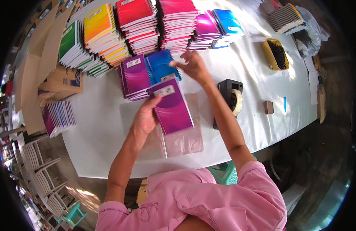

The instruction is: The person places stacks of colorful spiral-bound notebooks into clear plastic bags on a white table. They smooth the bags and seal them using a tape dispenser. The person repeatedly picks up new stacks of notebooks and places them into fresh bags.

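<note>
Fingers of the left hand (145, 118) are clamped on a purple notebook (174, 113); the right hand (195, 68) is spread loosely near a blue notebook (159, 64).

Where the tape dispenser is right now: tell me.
In the head view, the black tape dispenser is right of centre on the white table, partly hidden by the person's right forearm, left of the small brown block.
</note>
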{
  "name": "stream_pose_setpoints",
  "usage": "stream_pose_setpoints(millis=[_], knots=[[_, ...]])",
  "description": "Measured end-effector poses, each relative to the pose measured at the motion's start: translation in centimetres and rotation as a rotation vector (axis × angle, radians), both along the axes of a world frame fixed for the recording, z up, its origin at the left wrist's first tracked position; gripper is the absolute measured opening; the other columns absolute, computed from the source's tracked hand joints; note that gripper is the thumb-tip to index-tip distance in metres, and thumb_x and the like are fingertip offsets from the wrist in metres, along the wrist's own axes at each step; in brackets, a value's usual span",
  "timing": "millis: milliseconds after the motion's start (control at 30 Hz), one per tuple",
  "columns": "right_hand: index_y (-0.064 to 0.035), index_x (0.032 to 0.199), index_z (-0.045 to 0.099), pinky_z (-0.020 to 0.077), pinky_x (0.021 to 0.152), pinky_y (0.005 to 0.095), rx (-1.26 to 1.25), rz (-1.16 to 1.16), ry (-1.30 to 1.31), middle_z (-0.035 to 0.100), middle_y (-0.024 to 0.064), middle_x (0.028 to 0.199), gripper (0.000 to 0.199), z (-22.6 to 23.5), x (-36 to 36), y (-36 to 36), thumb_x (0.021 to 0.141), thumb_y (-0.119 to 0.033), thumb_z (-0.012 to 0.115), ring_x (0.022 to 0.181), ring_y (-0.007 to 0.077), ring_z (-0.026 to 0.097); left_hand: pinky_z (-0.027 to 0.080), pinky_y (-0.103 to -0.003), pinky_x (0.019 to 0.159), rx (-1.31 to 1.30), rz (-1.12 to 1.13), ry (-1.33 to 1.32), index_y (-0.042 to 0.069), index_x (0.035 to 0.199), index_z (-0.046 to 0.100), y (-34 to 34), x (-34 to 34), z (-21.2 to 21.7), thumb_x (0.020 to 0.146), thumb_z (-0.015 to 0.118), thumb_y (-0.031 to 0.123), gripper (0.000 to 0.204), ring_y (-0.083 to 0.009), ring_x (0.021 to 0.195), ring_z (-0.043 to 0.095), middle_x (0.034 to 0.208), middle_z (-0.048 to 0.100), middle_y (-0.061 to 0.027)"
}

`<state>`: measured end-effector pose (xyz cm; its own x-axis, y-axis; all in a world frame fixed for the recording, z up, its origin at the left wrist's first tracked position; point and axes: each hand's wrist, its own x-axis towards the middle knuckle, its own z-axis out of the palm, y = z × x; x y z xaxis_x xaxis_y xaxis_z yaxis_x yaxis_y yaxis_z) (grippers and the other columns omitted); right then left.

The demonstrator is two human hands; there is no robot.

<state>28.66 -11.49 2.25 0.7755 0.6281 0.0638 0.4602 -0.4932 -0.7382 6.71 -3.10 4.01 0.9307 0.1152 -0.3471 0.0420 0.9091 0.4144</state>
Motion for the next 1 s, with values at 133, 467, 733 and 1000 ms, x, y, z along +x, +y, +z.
stream_pose_setpoints(millis=[133, 467, 733, 1000], knots=[[-0.0011, 0.095, 0.066, 0.0492, 0.076, 0.0439, -0.233, -0.113, 0.064, 0.064, 0.0197, 0.09, 0.052, -3.3, -3.5, 2.0, 0.067, -0.041, 0.082, 0.088, 0.0376, 0.063, 0.047, -0.041, 0.099, 0.113, 0.152, 0.086, -0.001, 0.128, 0.049, 3.4, -3.9, -1.5, 0.094, 0.059, 0.02, 0.041, -0.0239, 0.115, 0.057, 0.124, 0.058, -0.0116], [0.0073, 0.09, 0.059, 0.0468, 0.061, 0.0318, 0.297, 0.14, 0.323, 0.062, 0.0155, 0.08, 0.028, 2.9, -14.0, -1.0, 0.089, -0.02, 0.065, 0.07, 0.0205, 0.06, 0.047, -0.042, 0.099, 0.015, 0.238, 0.004, 0.005, 0.136, 0.043, 3.6, -7.5, -2.3, 0.09, 0.065, 0.038, 0.061, -0.0241, 0.116, 0.056, 0.127, 0.055, -0.011], [0.0017, 0.093, 0.062, 0.041, 0.082, 0.0434, -0.111, -0.23, -0.44, 0.06, 0.0166, 0.097, 0.044, -2.0, -15.0, 8.6, 0.072, -0.031, 0.081, 0.094, 0.0333, 0.053, 0.05, -0.041, 0.095, 0.138, 0.302, 0.177, 0.003, 0.127, 0.049, 7.5, -12.3, -4.0, 0.081, 0.075, 0.02, 0.055, -0.0252, 0.111, 0.058, 0.12, 0.059, -0.0127], [0.0038, 0.084, 0.06, 0.0481, 0.058, 0.0281, 0.495, -0.093, 0.813, 0.06, 0.0077, 0.073, 0.027, 4.5, -15.5, 3.6, 0.077, -0.017, 0.076, 0.065, 0.0138, 0.058, 0.044, -0.038, 0.102, 0.02, 0.288, 0.188, 0.003, 0.135, 0.044, 9.1, -14.5, -6.0, 0.083, 0.07, 0.048, 0.073, -0.0246, 0.122, 0.051, 0.132, 0.053, -0.0115]])
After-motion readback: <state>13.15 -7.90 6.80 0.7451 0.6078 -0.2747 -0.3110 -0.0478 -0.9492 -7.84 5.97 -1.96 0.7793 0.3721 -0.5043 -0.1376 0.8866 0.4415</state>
